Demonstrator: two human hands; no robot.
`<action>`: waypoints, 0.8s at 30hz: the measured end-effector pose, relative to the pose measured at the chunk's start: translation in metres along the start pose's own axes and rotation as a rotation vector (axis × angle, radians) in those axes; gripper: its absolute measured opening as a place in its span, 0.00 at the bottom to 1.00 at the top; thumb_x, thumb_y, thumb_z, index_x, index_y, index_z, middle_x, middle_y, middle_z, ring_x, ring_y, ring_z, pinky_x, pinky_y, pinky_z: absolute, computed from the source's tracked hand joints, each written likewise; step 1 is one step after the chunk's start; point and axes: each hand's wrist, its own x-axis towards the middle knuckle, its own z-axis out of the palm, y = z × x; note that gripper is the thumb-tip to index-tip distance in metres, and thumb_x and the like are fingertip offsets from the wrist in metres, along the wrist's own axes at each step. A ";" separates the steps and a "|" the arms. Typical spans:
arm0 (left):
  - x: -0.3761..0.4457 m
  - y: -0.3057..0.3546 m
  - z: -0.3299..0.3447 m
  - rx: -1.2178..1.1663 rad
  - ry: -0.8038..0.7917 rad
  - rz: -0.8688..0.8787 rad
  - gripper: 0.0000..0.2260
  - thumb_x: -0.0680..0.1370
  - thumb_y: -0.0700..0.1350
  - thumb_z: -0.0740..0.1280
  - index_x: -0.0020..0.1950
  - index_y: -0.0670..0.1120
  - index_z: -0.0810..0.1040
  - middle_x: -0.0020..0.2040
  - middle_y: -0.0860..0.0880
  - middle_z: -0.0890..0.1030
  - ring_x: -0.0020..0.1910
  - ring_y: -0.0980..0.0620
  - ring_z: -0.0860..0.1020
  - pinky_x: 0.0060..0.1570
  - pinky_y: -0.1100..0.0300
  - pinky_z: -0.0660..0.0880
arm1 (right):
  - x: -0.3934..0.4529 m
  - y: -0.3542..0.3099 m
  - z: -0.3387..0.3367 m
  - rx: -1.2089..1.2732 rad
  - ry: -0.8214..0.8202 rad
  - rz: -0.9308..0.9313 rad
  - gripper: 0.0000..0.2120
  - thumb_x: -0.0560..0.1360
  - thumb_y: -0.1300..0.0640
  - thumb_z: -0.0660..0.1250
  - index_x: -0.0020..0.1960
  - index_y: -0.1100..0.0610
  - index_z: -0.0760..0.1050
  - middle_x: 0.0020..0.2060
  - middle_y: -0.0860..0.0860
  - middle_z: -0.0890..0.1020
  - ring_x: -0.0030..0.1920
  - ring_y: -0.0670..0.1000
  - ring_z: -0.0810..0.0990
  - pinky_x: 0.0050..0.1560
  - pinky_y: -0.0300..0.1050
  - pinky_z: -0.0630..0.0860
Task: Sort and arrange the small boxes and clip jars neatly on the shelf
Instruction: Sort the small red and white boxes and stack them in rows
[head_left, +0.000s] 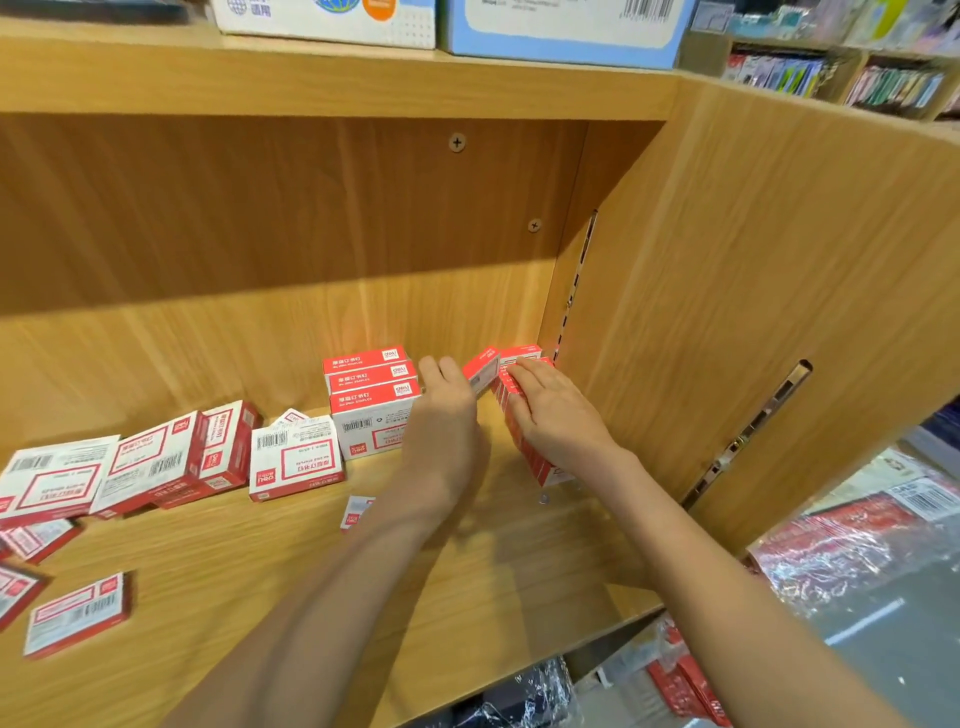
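My right hand (550, 410) lies with fingers fairly straight, pressing on a row of red-and-white small boxes (524, 441) standing on edge against the right wall of the shelf (519, 571). My left hand (447, 415) reaches toward a tilted box (480, 369) at the row's far end; whether its fingers pinch that box I cannot tell, as the hand's back hides them.

Risks, as I judge them: the on-edge row looks unsteady, so easing the right hand's pressure could let it topple leftward like dominoes. The tilted box may slip down crooked and wedge between the row and the back panel.

Count: a stack of three boxes (371, 387) stands left of my left hand. About eight loose boxes (171, 457) lie scattered at the left, some overlapping, so the figure is approximate. The row's count is hidden under my hand. No clip jars are in view.
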 end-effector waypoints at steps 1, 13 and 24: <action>0.007 0.000 0.003 0.090 0.023 0.025 0.10 0.59 0.28 0.65 0.36 0.39 0.70 0.33 0.42 0.72 0.20 0.51 0.63 0.21 0.65 0.53 | 0.000 0.000 0.000 -0.002 0.007 0.002 0.22 0.81 0.52 0.49 0.73 0.58 0.57 0.73 0.53 0.61 0.74 0.51 0.55 0.73 0.43 0.47; 0.045 0.008 0.016 -0.045 -0.382 -0.184 0.20 0.73 0.29 0.63 0.61 0.41 0.61 0.58 0.41 0.63 0.51 0.37 0.76 0.41 0.52 0.69 | 0.001 0.002 0.005 -0.010 0.035 0.018 0.22 0.81 0.53 0.50 0.73 0.56 0.57 0.73 0.51 0.60 0.73 0.51 0.55 0.73 0.44 0.47; 0.037 -0.005 0.028 -0.095 -0.204 0.059 0.13 0.72 0.30 0.65 0.54 0.39 0.69 0.49 0.40 0.69 0.35 0.38 0.76 0.31 0.49 0.72 | -0.005 -0.001 0.008 0.039 0.174 0.016 0.26 0.79 0.52 0.54 0.73 0.64 0.55 0.70 0.60 0.66 0.71 0.55 0.63 0.71 0.45 0.56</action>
